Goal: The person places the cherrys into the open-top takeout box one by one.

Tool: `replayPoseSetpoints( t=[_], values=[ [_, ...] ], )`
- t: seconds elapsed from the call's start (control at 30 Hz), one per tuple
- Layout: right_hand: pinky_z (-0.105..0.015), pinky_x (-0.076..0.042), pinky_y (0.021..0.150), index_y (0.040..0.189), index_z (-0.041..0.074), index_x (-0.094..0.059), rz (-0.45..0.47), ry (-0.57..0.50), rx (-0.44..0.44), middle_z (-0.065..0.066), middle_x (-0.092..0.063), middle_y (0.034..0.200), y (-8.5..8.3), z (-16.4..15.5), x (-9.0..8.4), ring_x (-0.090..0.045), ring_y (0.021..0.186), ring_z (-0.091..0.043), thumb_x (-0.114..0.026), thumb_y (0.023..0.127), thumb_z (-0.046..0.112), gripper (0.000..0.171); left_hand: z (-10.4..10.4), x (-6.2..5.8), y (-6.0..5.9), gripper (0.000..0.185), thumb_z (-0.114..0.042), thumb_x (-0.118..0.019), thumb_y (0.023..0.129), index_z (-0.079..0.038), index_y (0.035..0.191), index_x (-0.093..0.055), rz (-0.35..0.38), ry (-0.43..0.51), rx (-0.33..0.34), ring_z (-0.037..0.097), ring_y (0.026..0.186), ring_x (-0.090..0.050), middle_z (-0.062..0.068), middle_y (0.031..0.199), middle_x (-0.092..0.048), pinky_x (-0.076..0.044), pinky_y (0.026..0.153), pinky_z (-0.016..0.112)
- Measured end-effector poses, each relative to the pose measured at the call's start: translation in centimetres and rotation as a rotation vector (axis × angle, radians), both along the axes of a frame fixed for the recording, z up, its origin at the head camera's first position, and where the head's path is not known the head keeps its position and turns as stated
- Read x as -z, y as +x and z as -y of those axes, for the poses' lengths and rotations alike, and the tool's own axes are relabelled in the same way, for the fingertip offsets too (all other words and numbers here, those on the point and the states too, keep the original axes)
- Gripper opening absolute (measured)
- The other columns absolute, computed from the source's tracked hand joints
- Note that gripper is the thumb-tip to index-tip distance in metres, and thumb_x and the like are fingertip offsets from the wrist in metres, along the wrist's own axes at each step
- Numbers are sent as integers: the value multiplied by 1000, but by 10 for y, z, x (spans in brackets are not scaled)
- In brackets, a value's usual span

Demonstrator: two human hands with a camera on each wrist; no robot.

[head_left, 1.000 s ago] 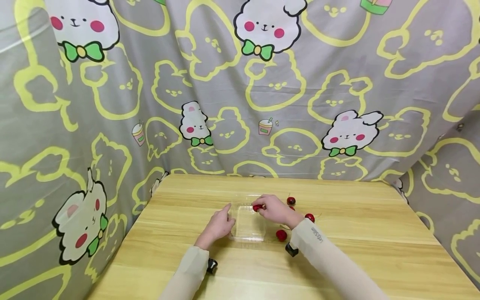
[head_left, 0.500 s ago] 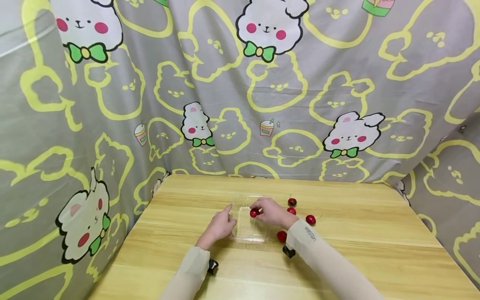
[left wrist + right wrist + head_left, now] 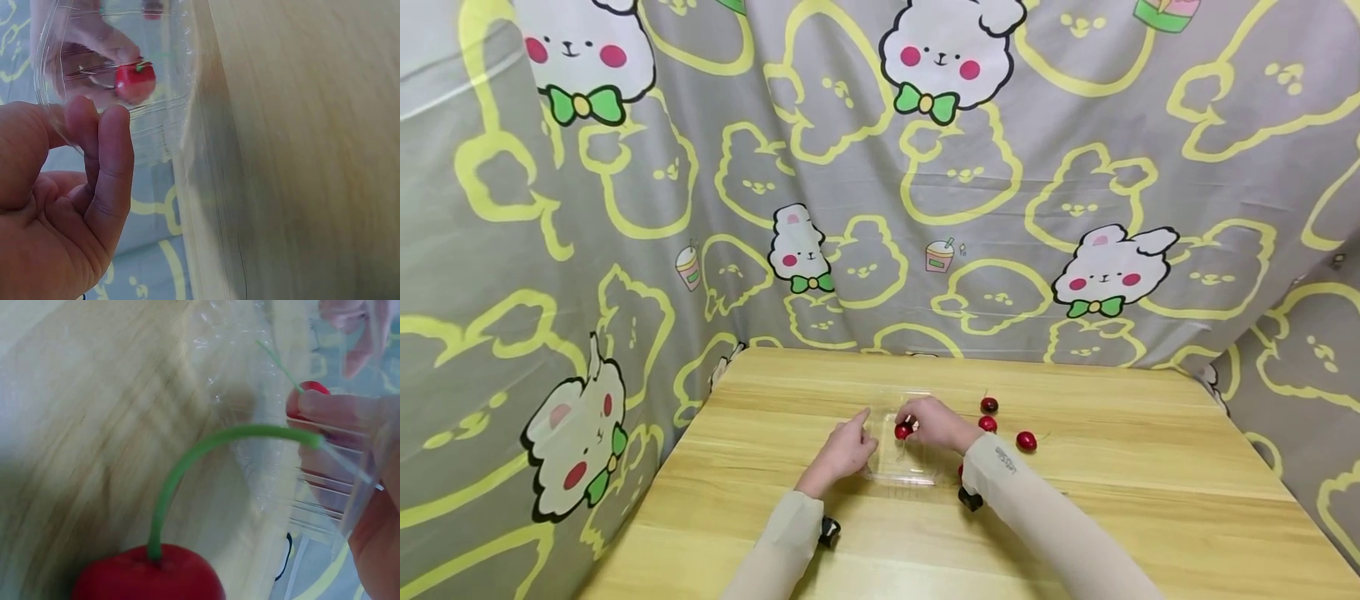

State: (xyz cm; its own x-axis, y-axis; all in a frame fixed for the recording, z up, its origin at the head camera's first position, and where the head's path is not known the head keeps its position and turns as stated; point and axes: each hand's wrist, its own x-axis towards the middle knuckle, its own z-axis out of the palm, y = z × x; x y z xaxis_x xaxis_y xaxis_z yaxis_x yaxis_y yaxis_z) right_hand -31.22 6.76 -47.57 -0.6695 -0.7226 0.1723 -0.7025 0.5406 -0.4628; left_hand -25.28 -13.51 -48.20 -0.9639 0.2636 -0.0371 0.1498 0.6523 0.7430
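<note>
In the head view a clear plastic container [image 3: 904, 481] lies on the table between the two hands. My left hand [image 3: 844, 450] grips its left side; in the left wrist view the thumb and fingertips meet at the transparent rim. My right hand [image 3: 934, 423] is over the container and pinches a red cherry [image 3: 902, 431] inside its walls. Through the plastic, the left wrist view shows this held cherry [image 3: 135, 82] with the right fingers behind it. A thin green stem sticks out from it in the right wrist view. Whether the cherry touches the container's floor I cannot tell.
Right of the container lie loose cherries: a dark one [image 3: 989, 405], a red one [image 3: 987, 424] and another [image 3: 1026, 441]. One more [image 3: 150, 575], with a curved green stem, is close to the right wrist camera. A patterned grey curtain [image 3: 865, 325] hangs behind the wooden table [image 3: 1075, 517].
My right hand has moved left and slightly toward me with its cherry, further over the container. The left hand keeps its place at the container's left side.
</note>
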Motion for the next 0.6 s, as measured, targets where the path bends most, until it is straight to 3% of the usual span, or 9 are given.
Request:
replayPoseSetpoints(
  t=[0.33,0.6],
  values=[
    [-27,-53,72,99,7,-71,-61,72,13,-5,-64,96,-2,4,2,-62,82,-19,-75,79,5,21,-2,-1,-2,63,-8,-53,94,6,147,-21,-16,-6,6,16,46,-57,7,65,-59,-50,47,28],
    [-30,-53,79,103,6,-72,-91,106,13,-7,-65,98,-3,10,5,-63,87,-21,-75,79,6,24,0,-3,0,62,-8,-52,95,7,146,-22,-34,-10,20,17,44,-57,1,58,-54,-47,44,28]
  ],
)
